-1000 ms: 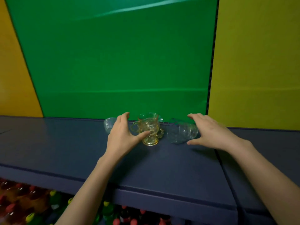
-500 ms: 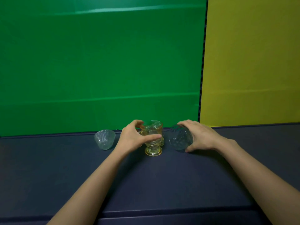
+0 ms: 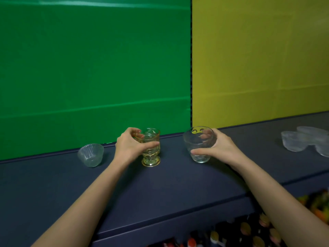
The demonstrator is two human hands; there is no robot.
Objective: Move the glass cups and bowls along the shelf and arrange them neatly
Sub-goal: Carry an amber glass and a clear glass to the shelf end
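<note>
My left hand (image 3: 129,146) is wrapped around an amber footed glass cup (image 3: 151,154) that stands upright on the dark blue shelf (image 3: 160,189). My right hand (image 3: 218,147) grips a clear round glass bowl (image 3: 197,145) from its right side; the bowl is upright with its base on or just above the shelf, to the right of the amber cup. A small ribbed clear cup (image 3: 91,155) rests tilted on the shelf to the left, untouched. A cluster of clear glass bowls (image 3: 306,140) sits at the far right of the shelf.
A green panel (image 3: 94,68) and a yellow panel (image 3: 260,59) form the back wall right behind the glassware. Below the shelf's front edge, bottles with coloured caps (image 3: 245,230) fill a lower level.
The clear bowl, lying on its side before, now stands upright in my right hand and sits farther right of the amber cup. The view swung right, revealing more bowls.
</note>
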